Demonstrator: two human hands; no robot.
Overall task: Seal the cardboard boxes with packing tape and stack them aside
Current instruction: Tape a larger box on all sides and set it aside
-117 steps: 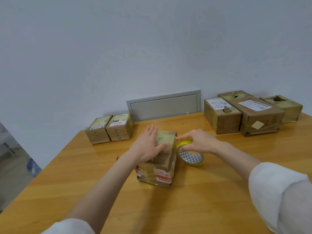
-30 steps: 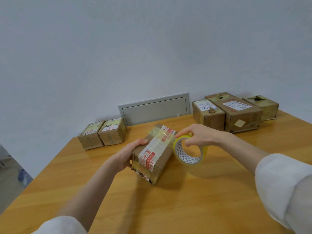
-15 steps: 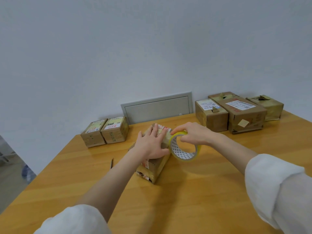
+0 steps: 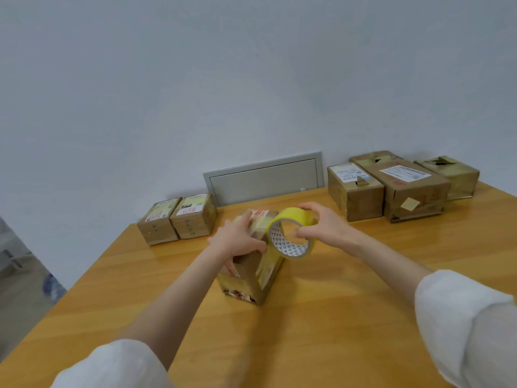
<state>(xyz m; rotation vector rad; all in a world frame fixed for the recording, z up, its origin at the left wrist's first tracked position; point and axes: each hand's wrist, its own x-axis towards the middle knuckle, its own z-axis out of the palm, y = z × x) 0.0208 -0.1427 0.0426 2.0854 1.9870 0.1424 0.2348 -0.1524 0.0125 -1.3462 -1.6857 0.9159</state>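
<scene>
- The left hand [image 4: 237,239] lies on top of the box [image 4: 249,275]. Its fingers [image 4: 245,219] are fairly straight and slightly spread, reaching toward the far edge. The thumb lies along the near top edge, pressing down.
- The right hand [image 4: 326,228] grips the roll [image 4: 281,243] of yellow tape. The fingers curl over the outer band and the thumb hooks through the hole, pinching the ring between them.
- The roll stands on edge in the air, its patterned core facing the camera, and it touches the box's upper right edge. A glossy strip of tape runs down the box's right face below it.
- The box rests near the middle of the table [image 4: 335,326], one corner pointing at the person. It bears red-and-white labels and earlier tape.
- Both forearms are bare, with white sleeves [image 4: 461,326] pushed up near the elbows.
- The table is a smooth, yellow-orange wood with visible grain and a soft sheen.
- Two small boxes [image 4: 179,219] sit side by side, touching, at the table's far left edge against the wall.
- Four larger boxes [image 4: 414,191] are grouped at the far right, pressed close together. Several have white shipping labels, and some have loose flaps or tape ends sticking up.
- The wall [image 4: 251,79] is plain and pale blue-grey. A flat grey panel [image 4: 263,179] is set into it just behind the table, between the two groups.
- Grey floor [image 4: 16,289] shows past the table's left edge, with blurred objects that cannot be made out.
</scene>
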